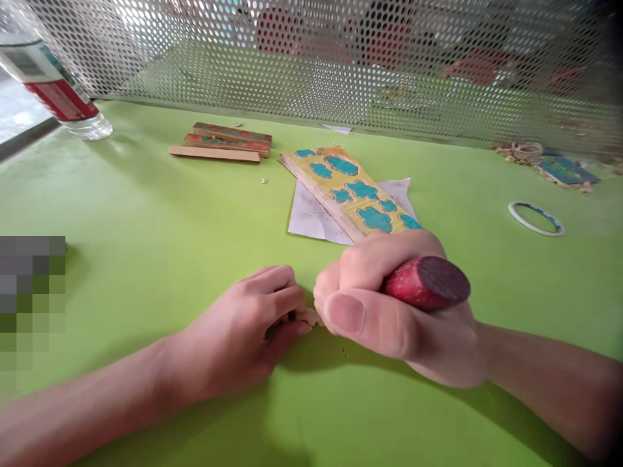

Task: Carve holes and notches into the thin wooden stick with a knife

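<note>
Two bare hands are close together above the green table (160, 214), near its front part. The left hand (228, 331) has its fingers curled, and the thumb and fingertips pinch a small pale piece (313, 317), which lies low between both hands, just beside the right fist. The right hand (374, 311) is wrapped firmly around a red handle (413, 285), with the thumb pressed along it; what is at the other end of this handle, I cannot tell, because the fist hides it. The piece looks like wood, so I judge it light, rather stiff and dry, not slippery, but its thin, rough edge could break under strong pressure. It is better to take it by the thicker side, if there is one, with fingertips flat and away from the handle's hidden end. The handle seems hard and smooth, and its thick middle fits the palm well. Beyond the hands, a painted board (348, 183) rests partly on white paper (309, 217).
</note>
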